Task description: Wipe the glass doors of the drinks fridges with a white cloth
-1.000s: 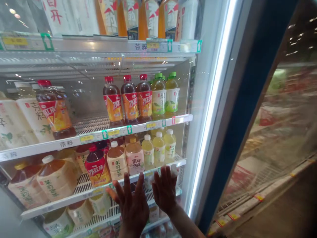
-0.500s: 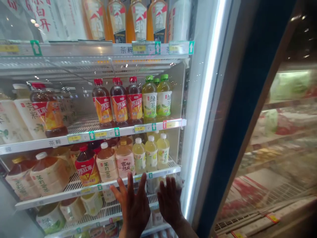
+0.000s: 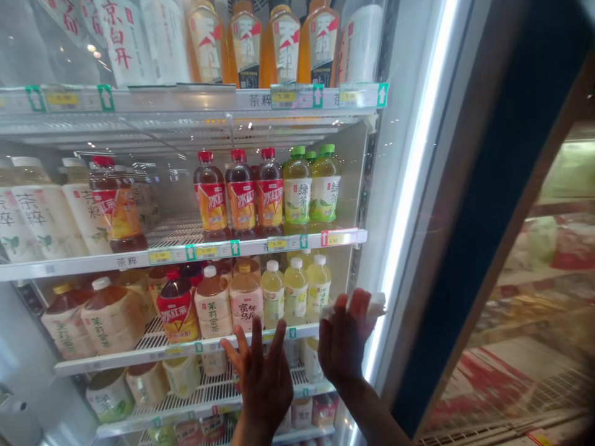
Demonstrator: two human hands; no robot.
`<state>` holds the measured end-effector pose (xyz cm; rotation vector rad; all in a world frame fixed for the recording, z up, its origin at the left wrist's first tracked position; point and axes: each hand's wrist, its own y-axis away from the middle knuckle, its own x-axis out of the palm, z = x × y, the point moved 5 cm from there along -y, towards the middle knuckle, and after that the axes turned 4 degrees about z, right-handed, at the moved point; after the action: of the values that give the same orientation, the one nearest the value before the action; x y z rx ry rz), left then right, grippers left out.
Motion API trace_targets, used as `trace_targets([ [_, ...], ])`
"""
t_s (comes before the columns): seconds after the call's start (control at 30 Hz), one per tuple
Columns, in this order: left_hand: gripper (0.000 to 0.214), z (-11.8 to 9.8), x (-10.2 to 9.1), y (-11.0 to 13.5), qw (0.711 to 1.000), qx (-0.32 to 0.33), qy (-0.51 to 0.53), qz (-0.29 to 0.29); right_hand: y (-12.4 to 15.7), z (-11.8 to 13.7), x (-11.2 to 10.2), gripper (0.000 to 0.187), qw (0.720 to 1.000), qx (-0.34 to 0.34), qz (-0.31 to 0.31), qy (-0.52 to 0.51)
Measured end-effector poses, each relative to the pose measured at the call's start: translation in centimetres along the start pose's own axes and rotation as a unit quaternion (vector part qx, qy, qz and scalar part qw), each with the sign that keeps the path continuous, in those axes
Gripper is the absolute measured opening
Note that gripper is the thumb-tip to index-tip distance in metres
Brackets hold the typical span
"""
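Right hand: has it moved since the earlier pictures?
Yes. Judged against the fixed light strip, the right hand has moved to the right, closer to it, and somewhat upward.

My right hand [image 3: 344, 341] has moved up and rightward, from below the shelf edge [image 3: 125, 360] toward the light strip [image 3: 412, 186]. More white cloth [image 3: 378, 303] shows past my fingers.

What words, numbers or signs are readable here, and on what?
"京白开": top-shelf white bottle.
"天", next character unclear: orange bottles.
"茶粹": left-side white bottles and shelf edge.
"冰红茶": lower red-capped bottle.
"绿茶": green-capped bottles.
"茉莉", rest blurred: white-capped tea bottle.
"2.50": pink-edged price tag.
Up arrows: green tags.
Pink-labelled bottle, other price tags, remaining text: too blurred, small or cut off.
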<state>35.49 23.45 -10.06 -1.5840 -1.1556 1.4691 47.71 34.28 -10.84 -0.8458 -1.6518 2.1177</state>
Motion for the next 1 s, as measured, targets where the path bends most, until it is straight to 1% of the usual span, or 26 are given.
trace_targets([
  [0.07, 0.082, 0.5, -0.5, 0.1, 1.000, -0.002, 0.001, -0.002, 0.2, 0.7, 0.2, 0.075, 1.000, -0.008, -0.007, -0.003],
  [0.17, 0.079, 2.0, -1.4, 0.3, 1.000, 0.003, -0.011, -0.007, 2.6, 2.5, 1.1, 0.074, 0.999, -0.035, 0.010, 0.010],
  [0.23, 0.079, 3.3, -2.1, 0.5, 1.000, 0.001, -0.020, -0.008, 3.1, 3.8, 1.6, 0.074, 0.999, -0.035, 0.012, 0.014],
  [0.37, 0.082, 6.0, -3.9, 0.8, 0.999, -0.006, -0.035, -0.002, 0.5, 6.2, 2.2, 0.073, 1.000, 0.001, 0.003, 0.004],
  [0.43, 0.082, 7.5, -5.0, 0.8, 0.999, -0.005, -0.041, 0.001, 0.5, 7.7, 2.7, 0.073, 1.000, 0.006, 0.005, 0.002],
  [0.53, 0.081, 10.1, -6.8, 0.7, 0.999, -0.003, -0.044, -0.008, 3.4, 10.7, 3.8, 0.075, 0.999, -0.028, 0.016, -0.005],
  [0.6, 0.081, 12.0, -8.0, 0.5, 0.999, 0.000, -0.049, -0.015, 5.1, 12.7, 4.7, 0.075, 0.999, -0.036, 0.016, -0.007],
  [0.67, 0.083, 13.8, -9.1, 0.3, 0.999, 0.004, -0.051, -0.018, 5.1, 14.5, 5.3, 0.075, 1.000, -0.021, 0.005, -0.005],
  [0.8, 0.083, 17.3, -11.0, 0.5, 0.999, 0.002, -0.038, -0.023, 3.0, 18.0, 6.5, 0.071, 0.999, 0.016, -0.009, 0.027],
  [0.9, 0.080, 19.8, -12.2, 0.9, 0.999, 0.007, -0.022, -0.024, 3.9, 21.1, 7.6, 0.066, 1.000, 0.003, 0.000, 0.025],
  [1.0, 0.078, 22.1, -13.2, 1.1, 0.999, 0.024, -0.015, -0.022, 4.8, 24.6, 8.6, 0.065, 1.000, -0.009, 0.006, 0.027],
])
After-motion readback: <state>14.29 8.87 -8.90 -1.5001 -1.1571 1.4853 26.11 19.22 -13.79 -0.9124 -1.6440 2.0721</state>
